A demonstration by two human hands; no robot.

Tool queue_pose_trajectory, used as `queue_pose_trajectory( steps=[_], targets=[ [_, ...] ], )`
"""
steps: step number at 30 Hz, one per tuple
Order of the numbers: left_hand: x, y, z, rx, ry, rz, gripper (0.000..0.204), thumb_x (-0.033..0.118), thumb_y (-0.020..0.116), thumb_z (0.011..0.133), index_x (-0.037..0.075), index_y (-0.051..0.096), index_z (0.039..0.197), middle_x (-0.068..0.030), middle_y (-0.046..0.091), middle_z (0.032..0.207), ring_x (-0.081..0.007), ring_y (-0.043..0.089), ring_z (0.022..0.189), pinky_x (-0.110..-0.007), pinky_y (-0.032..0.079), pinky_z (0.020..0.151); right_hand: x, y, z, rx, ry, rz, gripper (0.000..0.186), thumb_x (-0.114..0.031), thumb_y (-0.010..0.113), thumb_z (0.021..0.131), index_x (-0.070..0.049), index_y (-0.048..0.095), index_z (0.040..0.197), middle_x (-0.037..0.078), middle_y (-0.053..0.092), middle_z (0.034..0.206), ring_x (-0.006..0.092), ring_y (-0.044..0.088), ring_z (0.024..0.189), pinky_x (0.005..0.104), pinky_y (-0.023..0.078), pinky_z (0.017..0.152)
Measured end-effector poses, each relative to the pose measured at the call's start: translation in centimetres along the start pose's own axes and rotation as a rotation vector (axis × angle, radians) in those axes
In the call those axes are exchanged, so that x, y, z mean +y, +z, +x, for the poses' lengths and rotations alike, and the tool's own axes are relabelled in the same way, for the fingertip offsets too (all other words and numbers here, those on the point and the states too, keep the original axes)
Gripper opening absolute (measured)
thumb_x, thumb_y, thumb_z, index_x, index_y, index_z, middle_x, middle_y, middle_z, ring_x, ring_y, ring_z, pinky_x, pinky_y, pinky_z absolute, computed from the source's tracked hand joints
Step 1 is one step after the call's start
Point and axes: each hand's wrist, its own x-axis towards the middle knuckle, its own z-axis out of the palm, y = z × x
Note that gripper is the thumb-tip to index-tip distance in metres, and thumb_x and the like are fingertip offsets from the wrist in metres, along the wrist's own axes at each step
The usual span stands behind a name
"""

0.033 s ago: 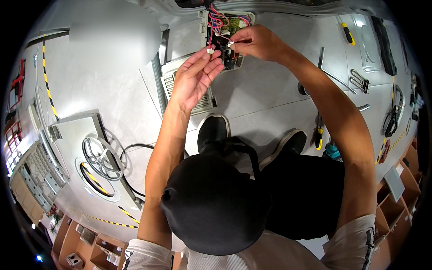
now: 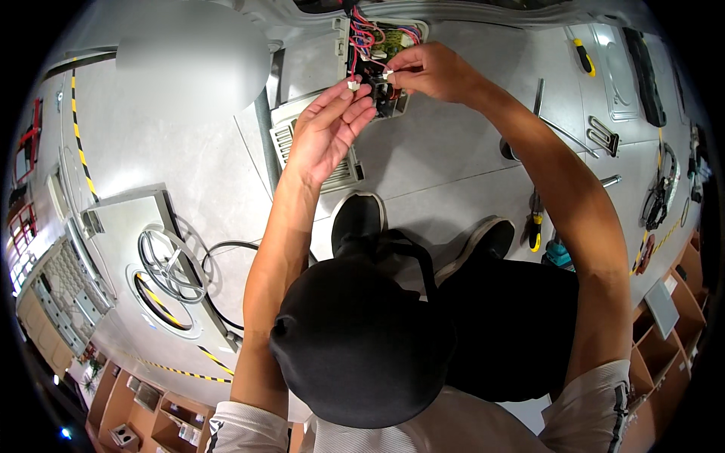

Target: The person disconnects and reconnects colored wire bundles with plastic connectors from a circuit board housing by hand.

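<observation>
An open control housing [image 2: 340, 36] with a green board and red, blue and purple wires [image 2: 362, 34] lies at the top centre. My left hand [image 2: 325, 128], palm up with curled fingers, holds a white connector [image 2: 353, 85] on red wires between thumb and fingertip. To its right, my right hand [image 2: 434, 75] pinches a second white connector [image 2: 388, 74] on a thin wire, just over the housing's inside. A slotted cream panel [image 2: 283, 140] lies beneath and beside my left hand.
Screwdrivers [image 2: 583, 57], metal bars [image 2: 574, 136] and a heating element [image 2: 603, 136] lie at right. A grey panel [image 2: 121, 219] with a pulley wheel [image 2: 172, 260] and black cable [image 2: 226, 245] lie at left. My shoes [image 2: 355, 219] are below the housing. Cardboard shelving [image 2: 657, 340] stands at lower right.
</observation>
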Motion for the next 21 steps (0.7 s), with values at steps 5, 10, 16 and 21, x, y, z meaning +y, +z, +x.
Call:
queue_pose_trajectory(
  steps=[5,10,16,21],
  targets=[
    [0.2,-0.2,0.1,-0.031,-0.030,-0.079,0.028,0.007,0.052,0.092,-0.004,0.051,0.119,-0.0170,0.061,0.109,-0.0223,0.062,0.094,-0.036,0.052,0.088,-1.1,-0.3,-0.6,-0.055,0.092,0.077,0.031,-0.025,0.061,0.085,-0.001,0.063,0.105,0.001,0.065,0.084,0.0064,0.057,0.070,0.0218,0.042,0.057],
    [0.0,0.0,0.1,-0.008,-0.012,-0.027,0.028,0.007,0.052,0.092,-0.004,0.051,0.119,-0.0165,0.061,0.109,-0.0216,0.062,0.093,-0.036,0.052,0.087,-0.6,-0.1,-0.8,-0.054,0.104,0.145,0.032,-0.026,0.063,0.084,-0.001,0.064,0.105,0.001,0.065,0.084,0.0060,0.057,0.071,0.0214,0.042,0.056],
    [-0.3,0.4,0.1,0.058,0.001,0.132,0.028,0.007,0.053,0.092,-0.002,0.052,0.119,-0.0153,0.060,0.112,-0.0190,0.061,0.093,-0.034,0.051,0.089,-0.4,0.3,-1.0,-0.029,0.101,0.158,0.034,-0.027,0.064,0.084,0.000,0.064,0.104,0.001,0.065,0.083,0.0060,0.057,0.071,0.0212,0.042,0.056],
    [-0.7,0.8,0.4,0.105,0.053,0.216,0.027,0.005,0.058,0.089,-0.003,0.054,0.114,-0.0135,0.062,0.104,-0.0184,0.062,0.088,-0.030,0.053,0.082,-1.1,0.1,-1.3,-0.034,0.128,0.183,0.033,-0.028,0.063,0.085,-0.001,0.064,0.102,0.001,0.064,0.084,0.0064,0.056,0.071,0.0211,0.042,0.057]
  ],
)
